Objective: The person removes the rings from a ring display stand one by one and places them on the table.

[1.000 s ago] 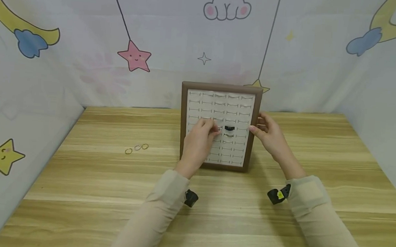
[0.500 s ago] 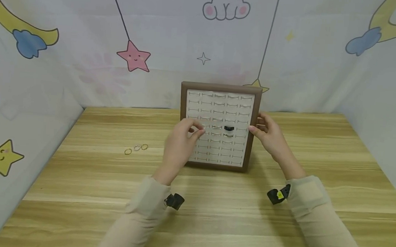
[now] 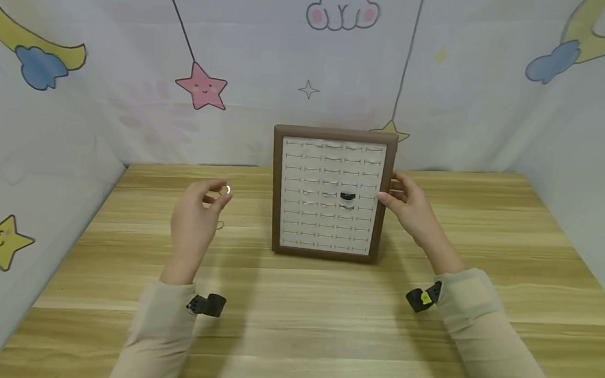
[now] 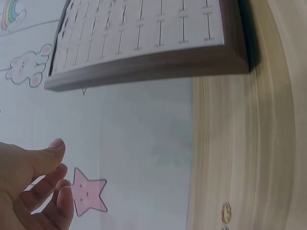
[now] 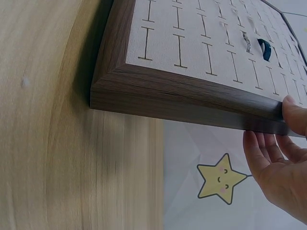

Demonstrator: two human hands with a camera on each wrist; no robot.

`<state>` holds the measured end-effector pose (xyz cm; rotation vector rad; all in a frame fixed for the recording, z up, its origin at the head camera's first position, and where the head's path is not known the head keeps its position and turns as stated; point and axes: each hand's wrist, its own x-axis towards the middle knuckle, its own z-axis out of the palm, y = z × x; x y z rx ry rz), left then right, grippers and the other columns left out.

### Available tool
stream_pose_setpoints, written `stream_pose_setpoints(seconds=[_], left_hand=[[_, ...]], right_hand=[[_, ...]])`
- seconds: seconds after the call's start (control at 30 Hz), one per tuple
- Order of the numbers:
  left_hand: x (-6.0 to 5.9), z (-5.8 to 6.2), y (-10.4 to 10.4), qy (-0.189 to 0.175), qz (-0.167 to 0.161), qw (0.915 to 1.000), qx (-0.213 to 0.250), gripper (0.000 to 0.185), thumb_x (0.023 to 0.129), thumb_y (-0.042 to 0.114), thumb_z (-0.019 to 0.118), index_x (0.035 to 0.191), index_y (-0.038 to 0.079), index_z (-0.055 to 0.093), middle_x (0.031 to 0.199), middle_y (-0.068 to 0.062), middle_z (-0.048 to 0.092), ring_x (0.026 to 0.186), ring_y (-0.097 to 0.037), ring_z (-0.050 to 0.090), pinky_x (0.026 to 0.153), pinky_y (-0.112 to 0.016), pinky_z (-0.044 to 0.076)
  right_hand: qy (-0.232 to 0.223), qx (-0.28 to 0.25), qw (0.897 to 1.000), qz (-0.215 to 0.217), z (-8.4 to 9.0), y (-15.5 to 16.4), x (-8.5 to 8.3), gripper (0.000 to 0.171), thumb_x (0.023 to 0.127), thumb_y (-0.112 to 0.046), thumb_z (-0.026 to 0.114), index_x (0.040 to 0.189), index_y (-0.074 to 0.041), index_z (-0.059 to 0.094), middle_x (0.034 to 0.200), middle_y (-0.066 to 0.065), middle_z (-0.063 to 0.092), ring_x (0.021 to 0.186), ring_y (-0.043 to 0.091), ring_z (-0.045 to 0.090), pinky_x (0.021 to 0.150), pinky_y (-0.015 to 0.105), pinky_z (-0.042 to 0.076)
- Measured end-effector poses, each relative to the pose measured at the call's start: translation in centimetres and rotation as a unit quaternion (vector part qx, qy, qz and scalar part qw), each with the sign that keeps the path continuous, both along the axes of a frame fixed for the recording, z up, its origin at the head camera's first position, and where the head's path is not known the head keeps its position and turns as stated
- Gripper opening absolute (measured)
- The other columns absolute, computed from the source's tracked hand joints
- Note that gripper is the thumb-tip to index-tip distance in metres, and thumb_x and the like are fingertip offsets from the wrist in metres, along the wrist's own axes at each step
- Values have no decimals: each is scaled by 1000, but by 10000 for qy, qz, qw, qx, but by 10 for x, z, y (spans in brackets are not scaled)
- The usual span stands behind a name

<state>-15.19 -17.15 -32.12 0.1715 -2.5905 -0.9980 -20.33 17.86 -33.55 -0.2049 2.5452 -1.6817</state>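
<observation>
The ring (image 3: 226,190) is pinched at the fingertips of the left hand (image 3: 195,219), above the counter (image 3: 326,308) and well to the left of the display board (image 3: 331,194). One second ago the left hand was at the face of the board, with its fingertips at a slot just left of the dark ring (image 3: 347,195). Half a second ago it was over the left edge of the board. It is now clear of the board and carries the ring with it. In the left wrist view the thumb and fingers (image 4: 45,184) are curled, and the ring itself is not visible there.

The right hand (image 3: 409,208) has not moved across the three moments. It grips the right edge of the board frame, with the thumb on the front of the frame and the fingers (image 5: 268,153) behind it.

The board stands upright at the back of the counter. It is a brown wooden frame around a pale panel with rows of slots. The dark ring sits in a slot near the middle of the panel, and a small silvery ring (image 5: 247,42) sits in the slot next to it. The remaining slots appear unfilled.

One gold ring (image 4: 226,212) lies on the counter close to the left hand. The other loose rings seen earlier are now hidden behind that hand.
</observation>
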Motion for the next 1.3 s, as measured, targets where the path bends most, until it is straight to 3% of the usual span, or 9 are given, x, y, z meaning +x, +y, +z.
stream_pose_setpoints(seconds=[0.27, 0.57, 0.77, 1.03, 1.3], left_hand=[[7, -11, -50, -602, 536, 9967, -124, 34, 94, 22, 62, 124, 7, 62, 123, -17, 62, 100, -32, 59, 66, -32, 42], [9, -39, -82, -1088, 487, 9919, -428, 32, 94, 13, 61, 122, -2, 61, 120, -27, 60, 101, -41, 58, 77, -48, 48], [11, -55, -95, -1512, 453, 9855, -620, 30, 93, 12, 60, 119, -3, 62, 119, -28, 60, 106, -43, 57, 77, -48, 47], [8, -64, -102, -2053, 154, 9758, -739, 33, 95, 17, 58, 120, -3, 61, 122, -28, 60, 109, -45, 57, 85, -51, 46], [9, -71, -102, -2161, 108, 9739, -684, 30, 94, 15, 56, 118, -3, 61, 118, -26, 62, 107, -42, 58, 82, -48, 47]], right_hand=[[-1, 27, 10000, -20, 0, -1, 1, 68, 98, -17, 54, 150, 2, 16, 147, 28, 35, 137, 42, 36, 111, 53, 35], [-20, 47, 10000, -28, 0, 0, 0, 68, 98, -17, 54, 151, 2, 15, 148, 27, 34, 138, 41, 35, 111, 53, 35], [-40, 59, 10000, -6, 2, -1, 1, 68, 98, -17, 54, 151, 1, 15, 148, 28, 33, 138, 41, 35, 111, 53, 34], [-42, 67, 10000, -16, 1, -1, 0, 68, 98, -17, 53, 151, 1, 15, 148, 27, 34, 138, 41, 35, 111, 53, 35], [-24, 85, 10000, -44, 1, 0, 0, 66, 98, -16, 54, 150, 1, 18, 147, 27, 35, 137, 41, 36, 111, 53, 35]])
